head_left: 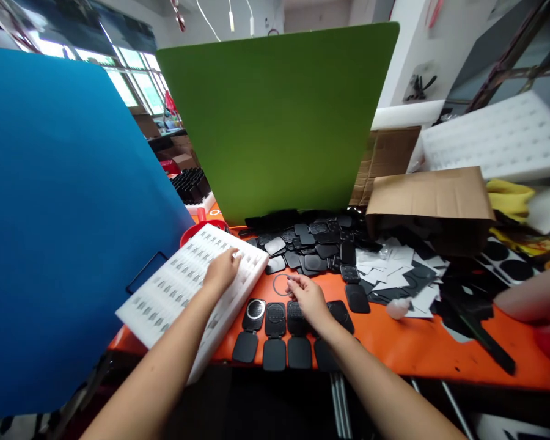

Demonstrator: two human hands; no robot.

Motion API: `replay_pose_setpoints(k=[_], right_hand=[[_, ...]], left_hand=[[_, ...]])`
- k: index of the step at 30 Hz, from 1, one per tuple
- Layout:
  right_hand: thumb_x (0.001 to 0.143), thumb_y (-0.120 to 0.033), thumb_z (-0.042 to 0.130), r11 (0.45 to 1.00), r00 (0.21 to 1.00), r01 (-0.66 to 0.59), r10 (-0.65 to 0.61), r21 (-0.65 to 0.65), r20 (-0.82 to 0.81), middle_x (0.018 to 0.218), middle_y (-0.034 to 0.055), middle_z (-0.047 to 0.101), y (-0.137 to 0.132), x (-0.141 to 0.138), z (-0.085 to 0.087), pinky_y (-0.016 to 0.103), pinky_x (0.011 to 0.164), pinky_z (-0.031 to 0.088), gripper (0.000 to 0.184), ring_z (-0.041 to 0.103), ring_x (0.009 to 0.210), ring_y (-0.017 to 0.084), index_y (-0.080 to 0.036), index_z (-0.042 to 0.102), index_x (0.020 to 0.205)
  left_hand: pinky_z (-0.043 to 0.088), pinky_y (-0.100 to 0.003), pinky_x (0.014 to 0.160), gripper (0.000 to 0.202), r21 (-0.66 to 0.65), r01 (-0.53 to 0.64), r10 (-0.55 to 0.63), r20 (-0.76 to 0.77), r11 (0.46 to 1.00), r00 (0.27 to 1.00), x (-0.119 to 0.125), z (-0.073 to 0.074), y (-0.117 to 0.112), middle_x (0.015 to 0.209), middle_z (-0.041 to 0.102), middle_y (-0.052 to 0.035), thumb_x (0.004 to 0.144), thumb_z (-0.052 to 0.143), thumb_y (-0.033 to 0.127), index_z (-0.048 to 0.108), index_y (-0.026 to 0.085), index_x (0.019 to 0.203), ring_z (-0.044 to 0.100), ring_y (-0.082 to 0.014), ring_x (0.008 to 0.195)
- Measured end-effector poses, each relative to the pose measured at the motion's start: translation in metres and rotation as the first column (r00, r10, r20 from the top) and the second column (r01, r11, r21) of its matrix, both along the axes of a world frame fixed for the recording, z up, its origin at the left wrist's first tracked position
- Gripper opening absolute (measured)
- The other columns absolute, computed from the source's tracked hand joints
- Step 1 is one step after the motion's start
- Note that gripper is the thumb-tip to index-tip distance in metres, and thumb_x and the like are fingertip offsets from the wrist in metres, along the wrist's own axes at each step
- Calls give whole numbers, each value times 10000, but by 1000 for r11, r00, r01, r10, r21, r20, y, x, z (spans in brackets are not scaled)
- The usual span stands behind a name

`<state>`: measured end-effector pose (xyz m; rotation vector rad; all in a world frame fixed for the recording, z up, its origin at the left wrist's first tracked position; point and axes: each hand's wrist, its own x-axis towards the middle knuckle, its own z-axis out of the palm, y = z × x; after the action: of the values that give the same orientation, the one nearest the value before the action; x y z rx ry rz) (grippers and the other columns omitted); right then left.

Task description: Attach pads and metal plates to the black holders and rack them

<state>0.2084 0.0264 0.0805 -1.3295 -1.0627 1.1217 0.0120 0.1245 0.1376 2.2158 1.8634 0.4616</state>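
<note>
My right hand (308, 297) pinches a thin grey ring (275, 289) between thumb and fingers, held over the orange table. Below it stands a row of opened black hinged cases (275, 320), each with a square lid towards the front edge. The leftmost case carries a silver ring (256, 309). My left hand (220, 272) is at a white foam tray (153, 321) with rows of slots holding small metallic pieces. Its fingers are curled together at the tray's right part; whatever they hold is hidden.
A heap of black cases (315, 263) lies behind my hands. White paper pieces (385, 269) and an open cardboard box (431, 192) are to the right. A green panel (279, 122) and a blue panel (64, 232) stand up around the table. Another person's arm (531, 293) shows at right.
</note>
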Motion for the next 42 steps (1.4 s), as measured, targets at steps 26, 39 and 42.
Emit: replay_pose_setpoints(k=[26, 39, 42], right_hand=[[835, -297, 369, 946, 367, -233, 300, -225, 880, 878, 105, 601, 7, -31, -29, 251, 727, 364, 318, 547, 828, 193, -160, 656, 807], [854, -294, 358, 973, 434, -220, 167, -76, 885, 820, 59, 599, -10, -10, -16, 239, 699, 353, 295, 528, 827, 173, -212, 637, 901], [852, -282, 362, 977, 497, -213, 126, -20, 858, 835, 50, 606, -20, -7, -13, 234, 718, 357, 284, 529, 847, 167, -218, 634, 906]], left_hand=[[402, -298, 704, 338, -35, -216, 214, -67, 976, 975, -14, -36, 42, 896, 642, -82, 784, 441, 418, 480, 214, 1051, 584, -249, 858], [411, -265, 671, 321, -54, -196, 196, -14, 979, 981, -20, -39, 43, 857, 647, -62, 765, 473, 397, 497, 213, 1027, 597, -213, 800], [411, -267, 673, 325, -50, -194, 194, -3, 980, 981, -21, -39, 42, 859, 647, -63, 762, 471, 393, 499, 211, 1030, 596, -212, 798]])
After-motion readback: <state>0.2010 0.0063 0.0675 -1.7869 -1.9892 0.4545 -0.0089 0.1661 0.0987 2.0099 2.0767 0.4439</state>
